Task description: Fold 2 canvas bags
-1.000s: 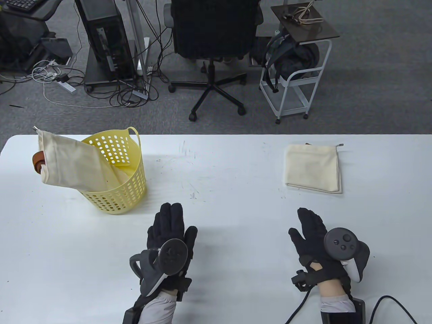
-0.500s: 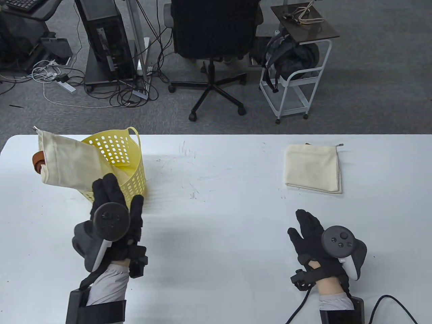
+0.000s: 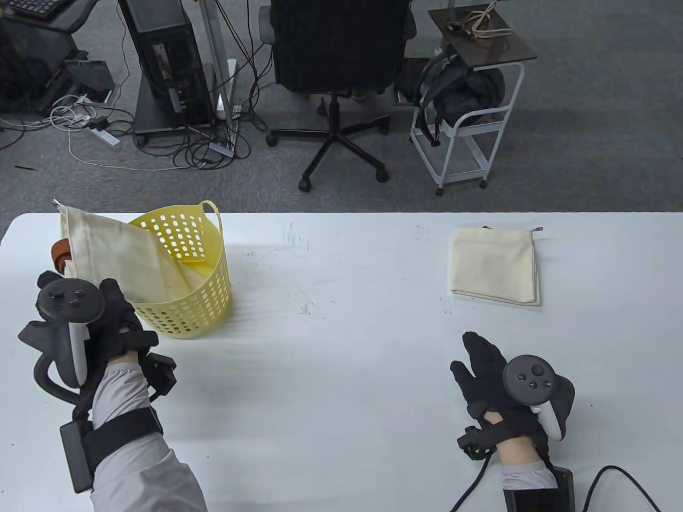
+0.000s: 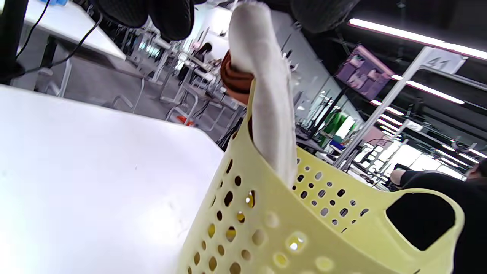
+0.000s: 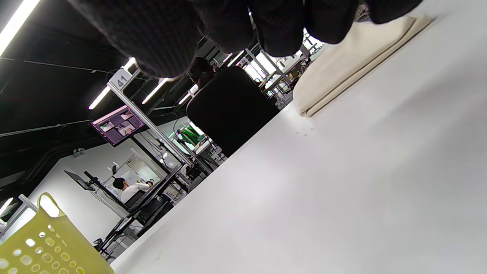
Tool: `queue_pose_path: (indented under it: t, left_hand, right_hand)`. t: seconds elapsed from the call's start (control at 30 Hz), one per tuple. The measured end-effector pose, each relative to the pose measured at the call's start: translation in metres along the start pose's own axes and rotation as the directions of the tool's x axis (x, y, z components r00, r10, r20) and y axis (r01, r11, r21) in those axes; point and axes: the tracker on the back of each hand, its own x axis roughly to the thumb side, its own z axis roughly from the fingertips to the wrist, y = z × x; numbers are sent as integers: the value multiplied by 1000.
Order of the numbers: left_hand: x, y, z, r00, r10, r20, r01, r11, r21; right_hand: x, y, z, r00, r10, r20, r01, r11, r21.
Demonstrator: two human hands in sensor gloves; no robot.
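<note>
I had my left hand (image 3: 80, 320) at the low edge of the unfolded bag (image 3: 106, 261), which draped over the rim of the basket (image 3: 187, 314); whether it gripped yet I couldn't tell. My right hand (image 3: 488, 368) lay relaxed on the desk (image 3: 347, 346), empty. The other bag (image 3: 496, 266) sat folded beyond it. I judged it best to pinch the cloth firmly and lift straight up, so the basket wouldn't tip.

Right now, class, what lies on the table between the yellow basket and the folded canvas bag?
Nothing: the table view shows bare white tabletop between yellow basket and folded canvas bag.
</note>
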Motion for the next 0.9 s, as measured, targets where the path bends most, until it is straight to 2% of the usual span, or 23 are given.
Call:
queue_pose_path:
  t: [0.17, 0.3, 0.47, 0.63, 0.77, 0.9]
  left_hand:
    - [-2, -7, -15, 989, 147, -14, -148, 984, -97]
    - [-6, -4, -20, 989, 149, -7, -150, 988, -35]
    - [0, -2, -14, 952, 277, 127, -273, 961, -46]
    - [20, 14, 7, 870, 371, 324, -361, 928, -94]
    - [39, 43, 37, 774, 427, 467, -430, 896, -107]
    - [56, 74, 70, 683, 407, 607, -436, 893, -108]
  right_hand:
    - [-7, -1, -3, 999, -16, -36, 17, 1000, 12]
    - [-8, -1, -3, 999, -18, -50, 19, 1000, 7]
    - [-10, -3, -3, 997, -31, -65, 32, 1000, -1]
    - [-9, -5, 0, 998, -33, -61, 32, 999, -19]
    - [-8, -6, 0, 998, -29, -48, 28, 999, -28]
    - [-7, -5, 0, 999, -22, -37, 21, 999, -35]
